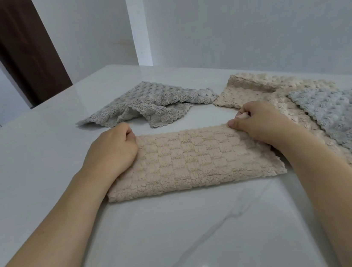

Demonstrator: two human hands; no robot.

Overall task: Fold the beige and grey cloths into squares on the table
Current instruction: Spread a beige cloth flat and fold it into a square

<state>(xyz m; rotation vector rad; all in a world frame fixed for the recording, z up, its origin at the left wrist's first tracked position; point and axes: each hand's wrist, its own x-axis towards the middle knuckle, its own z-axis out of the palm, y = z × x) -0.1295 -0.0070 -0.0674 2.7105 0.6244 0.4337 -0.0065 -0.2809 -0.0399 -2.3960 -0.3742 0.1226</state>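
A beige cloth (192, 160) lies folded in half as a wide rectangle on the white marble table (183, 233), right in front of me. My left hand (114, 150) grips its far left corner with curled fingers. My right hand (256, 120) pinches its far right corner between thumb and fingers. Behind it a crumpled grey cloth (146, 105) lies unfolded. To the right a second beige cloth (252, 88) lies spread out, with another grey cloth (348, 119) lying on top of it.
White walls rise close behind the table's far edge. A dark brown door frame (23, 50) stands at the back left. The table's left edge (12, 123) runs diagonally towards me.
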